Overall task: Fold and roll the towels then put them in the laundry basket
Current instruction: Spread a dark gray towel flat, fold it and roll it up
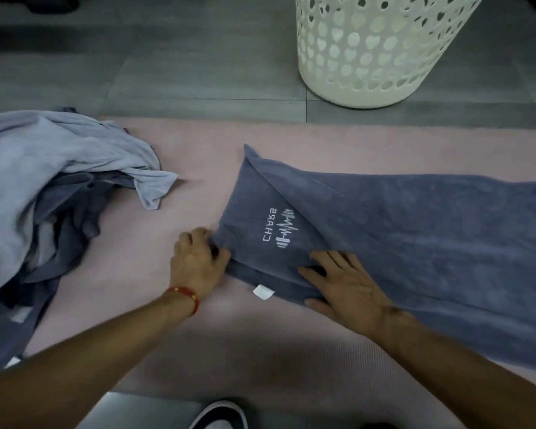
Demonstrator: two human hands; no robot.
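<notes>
A dark blue towel [415, 230] with a white embroidered logo lies folded lengthwise on the pink mat [198, 162], stretching off to the right. My left hand [198, 261] pinches the towel's near left corner. My right hand [344, 283] lies flat on the towel, fingers spread, pressing its near edge just right of a white label. The white perforated laundry basket [369, 57] stands upright on the grey floor beyond the mat, at the top right.
A loose heap of light blue and dark blue towels [44, 187] lies on the mat's left side. Grey floor tiles [167, 72] run behind the mat. A shoe [220, 416] shows at the bottom edge.
</notes>
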